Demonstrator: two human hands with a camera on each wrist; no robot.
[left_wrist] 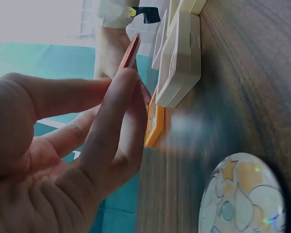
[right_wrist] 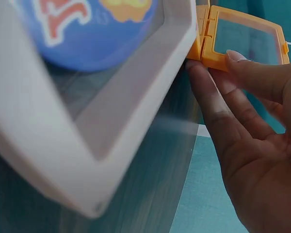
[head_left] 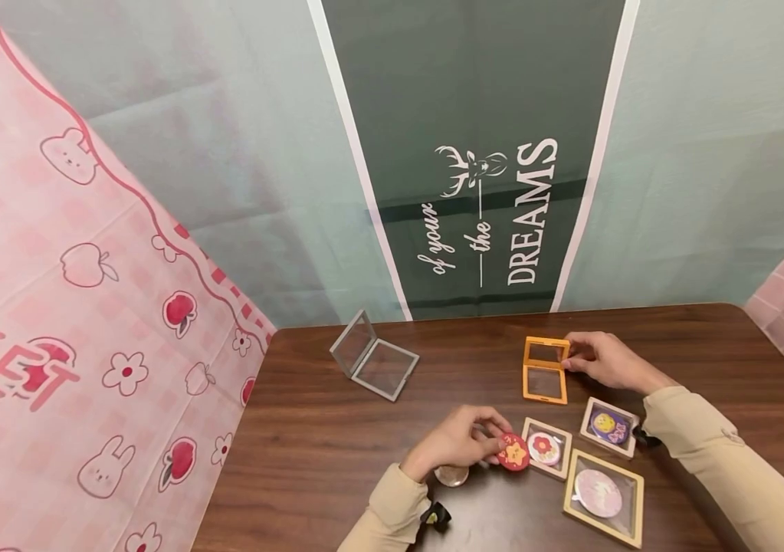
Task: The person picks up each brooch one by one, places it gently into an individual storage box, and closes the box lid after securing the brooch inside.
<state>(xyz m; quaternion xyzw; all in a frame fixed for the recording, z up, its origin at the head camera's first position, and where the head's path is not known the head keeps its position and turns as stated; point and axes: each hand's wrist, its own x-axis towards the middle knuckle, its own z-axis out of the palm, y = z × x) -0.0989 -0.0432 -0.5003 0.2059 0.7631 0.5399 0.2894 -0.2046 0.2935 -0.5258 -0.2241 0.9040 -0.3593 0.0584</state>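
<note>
My left hand [head_left: 464, 438] pinches a round red badge [head_left: 513, 452] with a yellow star, held up above the table; the left wrist view shows it edge-on between thumb and fingers. Below that hand lies another round badge [left_wrist: 242, 199] with a pale star pattern. At the far right, my right hand [head_left: 605, 360] holds the edge of an orange hinged frame case [head_left: 545, 383], which stands open with clear panels. In the right wrist view the thumb [right_wrist: 235, 56] rests on one half of the case near its hinge, with fingers beneath.
Closed cream frames hold a flower badge [head_left: 545, 448], a purple badge [head_left: 609, 426] and a pink badge [head_left: 598, 493], all to the right. A grey hinged case [head_left: 385, 368] stands open at the back left of the brown wooden table [head_left: 295, 445]. Fabric hangs behind.
</note>
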